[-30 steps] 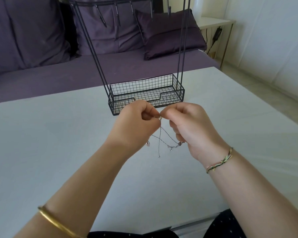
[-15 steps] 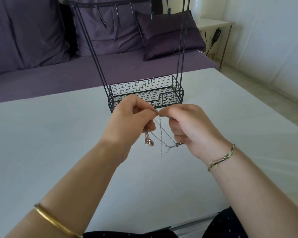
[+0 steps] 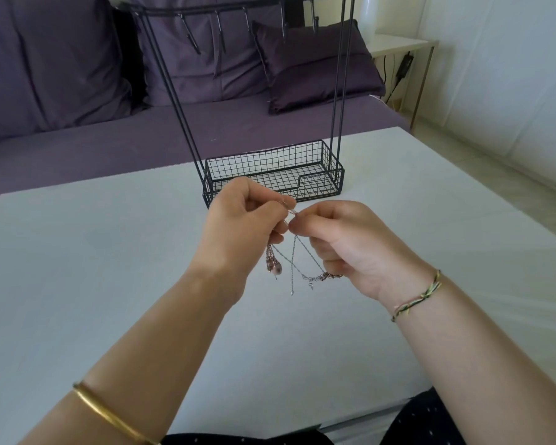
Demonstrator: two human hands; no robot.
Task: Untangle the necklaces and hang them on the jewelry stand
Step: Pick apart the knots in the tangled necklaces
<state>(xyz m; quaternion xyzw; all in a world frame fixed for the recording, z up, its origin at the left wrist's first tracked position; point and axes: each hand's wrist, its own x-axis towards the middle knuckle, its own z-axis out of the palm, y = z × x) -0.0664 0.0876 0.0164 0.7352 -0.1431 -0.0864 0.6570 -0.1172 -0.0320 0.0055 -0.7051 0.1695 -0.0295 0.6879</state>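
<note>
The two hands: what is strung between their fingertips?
In the head view, a short stretch of tangled necklace chain links the left hand and right hand; more chain and a pinkish pendant dangle below them.

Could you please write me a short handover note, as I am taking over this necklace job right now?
Left hand: pinches the necklaces at the tangle, above the table.
Right hand: pinches the same tangle; one chain runs down to its lower fingers.
Pendant hangs below the left hand.
Stand is upright behind the hands; the hooks in view are bare.
Done: nothing hung.
Left: free the tangle, then hang each necklace.
</note>
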